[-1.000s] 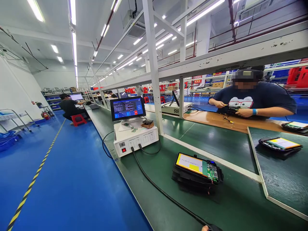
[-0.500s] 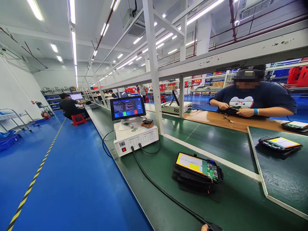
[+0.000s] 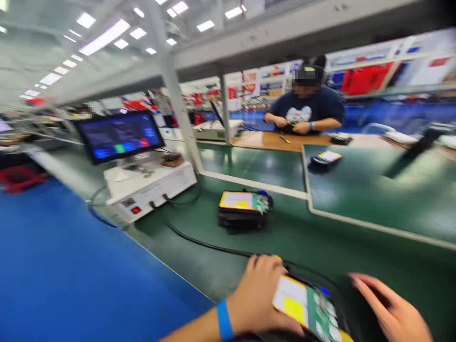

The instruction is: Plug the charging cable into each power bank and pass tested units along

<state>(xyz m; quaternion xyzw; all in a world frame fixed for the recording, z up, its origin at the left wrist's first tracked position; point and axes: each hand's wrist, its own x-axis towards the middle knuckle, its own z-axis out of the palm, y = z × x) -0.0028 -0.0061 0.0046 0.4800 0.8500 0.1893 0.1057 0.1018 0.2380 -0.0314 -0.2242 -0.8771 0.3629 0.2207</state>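
Observation:
The frame is motion-blurred. At the bottom edge lies an open black device (image 3: 309, 311) with a yellow-and-white battery and a green circuit board showing. My left hand (image 3: 261, 294), with a blue wristband, rests on its left end, fingers curled over the edge. My right hand (image 3: 390, 308) hovers at its right side with fingers apart, and contact cannot be made out. A second, similar open device (image 3: 244, 209) lies farther back on the green belt.
A white tester box (image 3: 149, 187) with a monitor (image 3: 119, 135) stands at left; its black cable (image 3: 199, 242) runs along the belt toward my hands. Across the bench a person (image 3: 306, 111) works at a wooden board. Another device (image 3: 324, 159) lies on the raised green mat. Blue floor lies left.
The view has swung down and to the right. Both my hands and the near device have come into view; earlier only a fingertip showed at the bottom edge.

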